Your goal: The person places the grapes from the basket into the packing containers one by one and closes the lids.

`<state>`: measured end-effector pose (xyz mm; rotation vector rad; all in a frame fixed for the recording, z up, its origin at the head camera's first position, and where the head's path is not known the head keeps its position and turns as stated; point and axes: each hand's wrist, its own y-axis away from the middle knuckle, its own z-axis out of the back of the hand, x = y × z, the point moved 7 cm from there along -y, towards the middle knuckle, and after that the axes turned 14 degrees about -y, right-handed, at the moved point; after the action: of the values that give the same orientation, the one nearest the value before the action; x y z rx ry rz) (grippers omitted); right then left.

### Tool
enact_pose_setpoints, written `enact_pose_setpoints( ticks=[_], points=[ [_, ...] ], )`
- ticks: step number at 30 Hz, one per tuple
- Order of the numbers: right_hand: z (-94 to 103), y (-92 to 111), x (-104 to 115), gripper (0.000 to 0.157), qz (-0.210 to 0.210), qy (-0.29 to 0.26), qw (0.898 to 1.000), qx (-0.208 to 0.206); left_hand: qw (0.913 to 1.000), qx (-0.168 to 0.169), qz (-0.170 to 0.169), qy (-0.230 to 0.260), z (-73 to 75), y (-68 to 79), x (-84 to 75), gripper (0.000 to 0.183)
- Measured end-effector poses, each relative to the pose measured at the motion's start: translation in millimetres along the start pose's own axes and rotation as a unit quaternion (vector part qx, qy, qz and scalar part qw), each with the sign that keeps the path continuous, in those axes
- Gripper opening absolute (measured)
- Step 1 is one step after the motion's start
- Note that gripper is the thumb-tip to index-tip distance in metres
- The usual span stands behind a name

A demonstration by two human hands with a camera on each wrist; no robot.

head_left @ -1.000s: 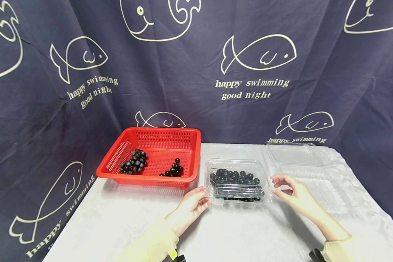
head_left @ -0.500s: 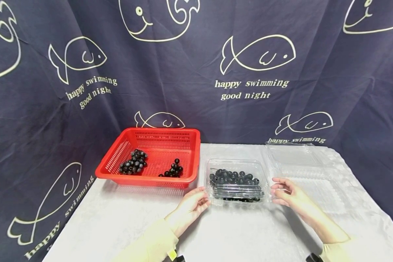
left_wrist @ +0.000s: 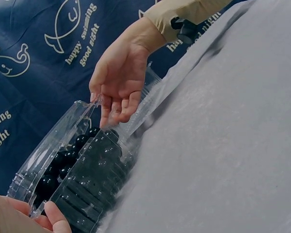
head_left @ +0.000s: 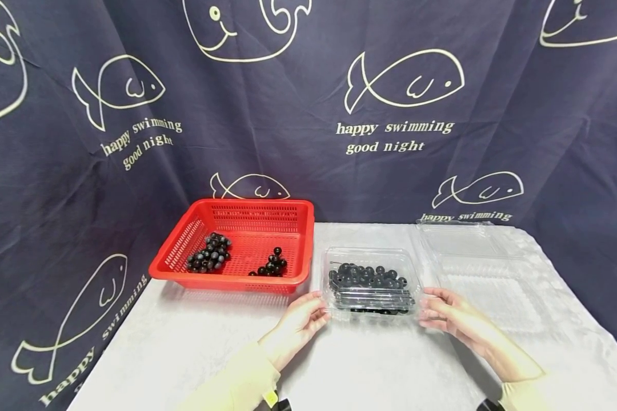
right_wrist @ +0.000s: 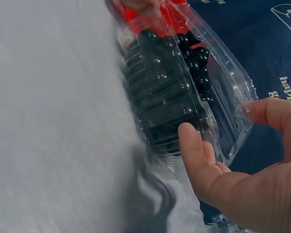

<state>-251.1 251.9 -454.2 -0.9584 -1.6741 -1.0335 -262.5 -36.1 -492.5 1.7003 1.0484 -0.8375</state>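
A clear plastic clamshell box (head_left: 372, 299) holding dark grapes (head_left: 365, 277) sits on the white cloth, its lid over the fruit. My left hand (head_left: 299, 319) pinches the rim at its front left corner; in the left wrist view only the fingertips of that hand (left_wrist: 53, 218) show. At the front right corner, my right hand (head_left: 455, 317) grips the rim between thumb and fingers. The right wrist view shows this hand (right_wrist: 247, 165) with one digit against the base's side and another at the lid edge.
To the left stands a red plastic basket (head_left: 247, 281) with two bunches of dark grapes (head_left: 209, 254). Another clear clamshell box (head_left: 485, 285) lies opened out on the right. A dark blue fish-print curtain (head_left: 288, 125) hangs behind the table.
My right hand has slid down along the box's right side toward the front corner and now grips the rim there. My left hand has stayed at its corner.
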Motion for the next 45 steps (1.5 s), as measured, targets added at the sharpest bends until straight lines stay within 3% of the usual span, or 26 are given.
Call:
enact_pose_setpoints(
  ticks=[6,10,15,25,33,45],
  points=[
    [-4.2,1.2,-4.3,0.033,-0.007,-0.113,0.992,0.048,0.9999,-0.001,-0.005,-0.011,-1.1,4.5,-2.7,0.036],
    [-6.4,1.9,-6.4,0.019,-0.010,-0.144,0.988,0.063,0.9998,-0.004,-0.012,-0.018,-0.7,4.8,-3.4,0.031],
    [-7.9,0.7,-6.3,0.019,-0.010,-0.141,0.989,0.052,0.9986,-0.004,-0.028,-0.045,-0.3,2.6,-4.4,0.034],
    [-7.2,-0.7,-10.5,0.034,-0.022,-0.090,0.996,0.018,0.9959,-0.001,-0.044,-0.079,0.8,-0.3,-8.7,0.034],
    [-7.8,-0.5,-13.7,0.038,-0.025,-0.078,0.997,-0.001,0.9937,0.014,-0.038,-0.105,-0.7,-1.8,-8.7,0.009],
    [-8.4,2.6,-18.0,0.026,-0.018,-0.086,0.996,-0.004,0.9872,0.033,-0.035,-0.152,-5.6,-2.0,-8.4,0.007]
  ],
)
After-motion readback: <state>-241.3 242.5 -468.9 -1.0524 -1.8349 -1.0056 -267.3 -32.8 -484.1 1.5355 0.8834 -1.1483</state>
